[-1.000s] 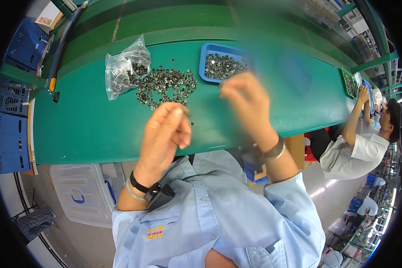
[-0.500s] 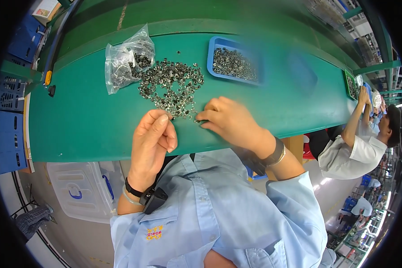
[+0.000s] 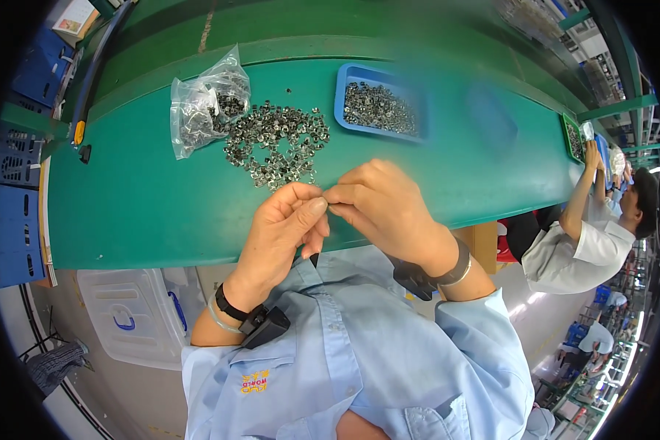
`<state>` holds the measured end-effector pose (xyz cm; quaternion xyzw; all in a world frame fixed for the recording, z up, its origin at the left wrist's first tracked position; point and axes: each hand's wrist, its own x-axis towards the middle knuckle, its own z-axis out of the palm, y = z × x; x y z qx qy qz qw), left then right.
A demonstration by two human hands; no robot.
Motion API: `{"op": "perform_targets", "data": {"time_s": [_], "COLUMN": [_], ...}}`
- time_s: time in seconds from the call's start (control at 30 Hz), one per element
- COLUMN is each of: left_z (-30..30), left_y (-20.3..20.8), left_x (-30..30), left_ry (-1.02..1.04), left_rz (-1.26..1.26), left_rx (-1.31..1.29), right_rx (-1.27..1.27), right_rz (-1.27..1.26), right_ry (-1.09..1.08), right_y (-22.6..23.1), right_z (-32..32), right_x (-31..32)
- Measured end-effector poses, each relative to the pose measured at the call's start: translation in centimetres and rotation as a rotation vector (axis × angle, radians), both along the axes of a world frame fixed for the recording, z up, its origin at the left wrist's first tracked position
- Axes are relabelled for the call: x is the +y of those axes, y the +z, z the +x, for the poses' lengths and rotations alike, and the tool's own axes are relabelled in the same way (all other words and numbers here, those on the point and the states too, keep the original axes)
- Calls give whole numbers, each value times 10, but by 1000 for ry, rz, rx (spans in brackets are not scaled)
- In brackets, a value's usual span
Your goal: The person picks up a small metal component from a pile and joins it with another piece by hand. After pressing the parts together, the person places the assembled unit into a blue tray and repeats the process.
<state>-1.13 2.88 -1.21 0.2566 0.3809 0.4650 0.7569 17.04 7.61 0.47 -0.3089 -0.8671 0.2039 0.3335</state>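
Observation:
My left hand (image 3: 290, 227) and my right hand (image 3: 381, 205) meet at the fingertips above the near part of the green table (image 3: 147, 220). Both are closed in a pinch, thumb against forefinger. Whatever lies between the tips is too small and too covered to make out. Just beyond my hands spreads a loose pile of small shiny metal pieces (image 3: 275, 139). A clear plastic bag (image 3: 194, 114) with more such pieces lies against the pile's left side. To the right of the pile, a blue tray (image 3: 339, 110) holds many similar small metal parts.
A clear lidded storage box (image 3: 132, 315) stands on the floor at left. Blue crates (image 3: 15, 235) line the table's left end. At far right a co-worker (image 3: 587, 249) sits by a green tray (image 3: 573, 139). A cardboard box (image 3: 482, 242) is below the table edge.
My left hand has moved right, and its fingertips now meet those of my right hand. My right hand has come away from the pile's near edge.

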Motion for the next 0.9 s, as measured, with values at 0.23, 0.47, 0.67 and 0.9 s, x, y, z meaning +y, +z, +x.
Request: {"op": "perform_targets", "data": {"time_s": [0.23, 0.47, 0.67, 0.9], "left_z": [8, 13, 13, 17], "left_y": [0, 7, 9, 12], "left_x": [-7, -19, -29, -32], "left_ry": [-7, 1, 44, 66], "left_rz": [-35, -37, -41, -13], "left_rx": [-205, -193, -128, -54], "right_rx": [113, 245, 150, 100], "right_rz": [-56, -107, 26, 94], "right_ry": [-29, -53, -94, -139], "right_y": [2, -4, -4, -4], "right_z": [3, 6, 2, 2], "right_x": [-10, -22, -35, -40]}}
